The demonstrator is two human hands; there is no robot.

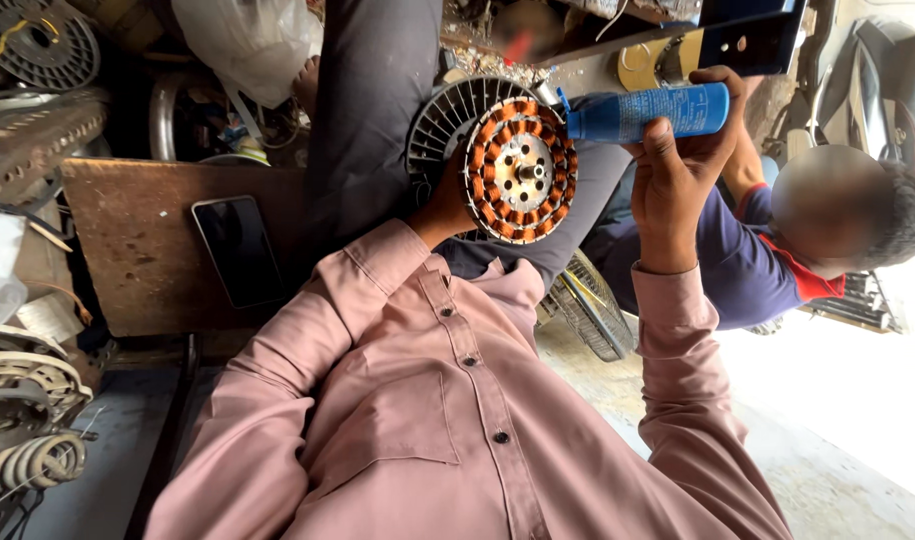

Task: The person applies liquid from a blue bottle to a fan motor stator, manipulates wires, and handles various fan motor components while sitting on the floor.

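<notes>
A big brown wooden bench (127,250) sits to one side with a dark phone (239,250) lying flat on it. Another person in a blue shirt (747,265) sits close by.

The round motor part (520,170), with orange copper wire coils in a ring, is held up in front of the chest. It looks heavy and hard, but the thin wires could scratch, so the outer rim is the safe place to hold. The left hand (445,205) grips it from behind; its fingers are hidden. The right hand (682,165) has its fingers wrapped tight around a blue spray can (645,112), light and smooth, pointing at the coils.
</notes>
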